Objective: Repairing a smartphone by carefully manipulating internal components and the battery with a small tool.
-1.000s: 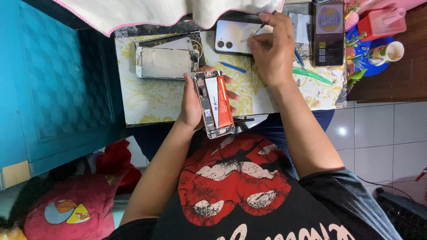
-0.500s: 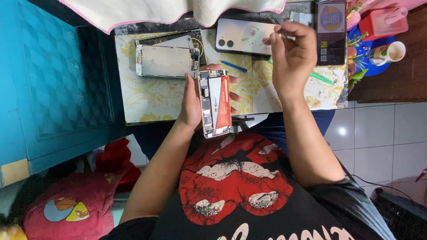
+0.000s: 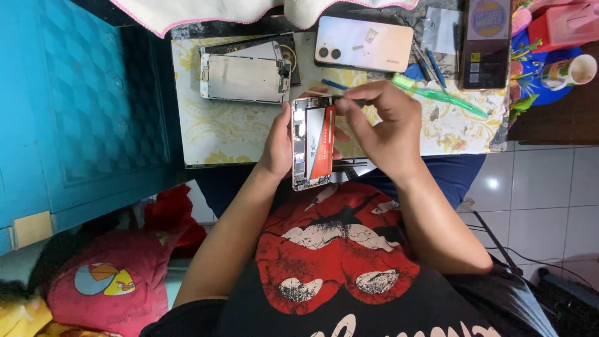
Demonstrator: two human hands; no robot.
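Opened phone (image 3: 313, 142), orange battery showing, sits upright in the left hand (image 3: 279, 138) above the lap; right hand (image 3: 385, 125) pinches a thin tool (image 3: 347, 100) at its top edge; behind, the bench (image 3: 234, 128) carries a detached screen (image 3: 243, 78), a pale phone (image 3: 364, 43) and a green pry tool (image 3: 437, 95).

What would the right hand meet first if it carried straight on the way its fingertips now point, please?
The right hand points toward the top end of the opened phone held in the left hand. It would likely meet that phone's upper edge first, though depth is hard to judge.
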